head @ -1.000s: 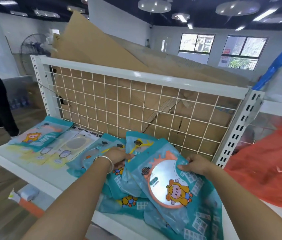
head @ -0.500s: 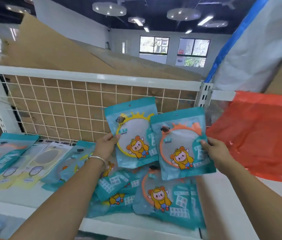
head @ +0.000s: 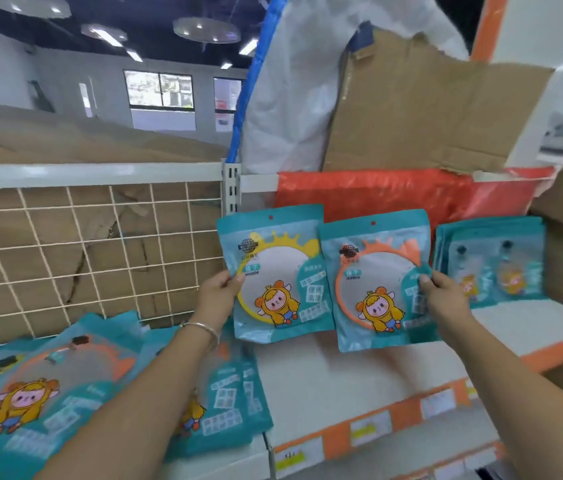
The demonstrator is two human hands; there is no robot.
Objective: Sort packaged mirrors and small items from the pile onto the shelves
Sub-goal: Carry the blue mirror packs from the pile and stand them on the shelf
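Observation:
My left hand (head: 217,295) pinches the left edge of a teal packaged mirror with a yellow rim (head: 275,278), held upright. My right hand (head: 443,298) pinches the right edge of a second teal packet, a mirror with an orange rim (head: 375,285). Both packets hang above the white shelf (head: 314,379) on the right. A pile of more teal mirror packets (head: 65,386) lies on the left shelf under my left forearm. A stack of similar teal packets (head: 491,268) stands against the back of the right shelf.
A white wire grid (head: 93,251) backs the left shelf, with cardboard behind it. Red plastic sheeting (head: 394,192), a torn cardboard sheet (head: 429,105) and a white sack (head: 290,91) sit behind the right shelf. Orange price strips (head: 370,427) line the shelf front.
Both hands lifted one packet each out of the pile and carried them right, over the neighbouring shelf. The view swung right with them.

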